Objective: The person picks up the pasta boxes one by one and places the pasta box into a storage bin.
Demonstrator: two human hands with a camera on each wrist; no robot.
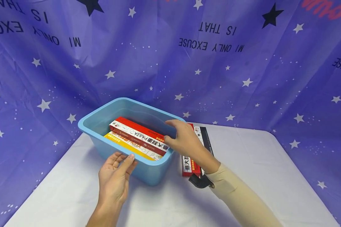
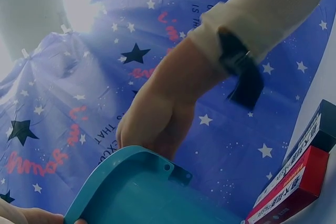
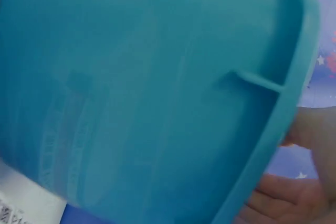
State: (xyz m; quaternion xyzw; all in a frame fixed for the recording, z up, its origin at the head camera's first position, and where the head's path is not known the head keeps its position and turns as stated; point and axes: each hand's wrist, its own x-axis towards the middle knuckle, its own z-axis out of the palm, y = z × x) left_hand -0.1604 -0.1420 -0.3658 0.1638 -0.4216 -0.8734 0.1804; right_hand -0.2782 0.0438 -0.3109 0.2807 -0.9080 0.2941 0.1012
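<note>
A light blue plastic bin (image 1: pixel 156 110) stands on the white table. Inside lie a red-and-white pasta box (image 1: pixel 139 134) and, in front of it, a yellow-and-white box (image 1: pixel 123 143). My left hand (image 1: pixel 115 176) pinches the near rim, thumb on top and fingers beneath. Over the bin's right end reaches my right hand (image 1: pixel 186 137), thumb and fingers spread apart, near the end of the red pasta box and gripping nothing visible. In the left wrist view this hand (image 2: pixel 155 121) dips behind the rim. The bin's outer wall (image 3: pixel 131 87) fills most of the right wrist view.
Right of the bin, partly beneath my right forearm, lie another red pasta box (image 1: pixel 187 168) and a black-and-white box (image 1: pixel 206 140). A dark strap (image 1: pixel 200 181) hangs at my right cuff. Behind the table hangs a purple star-printed cloth (image 1: pixel 159 63).
</note>
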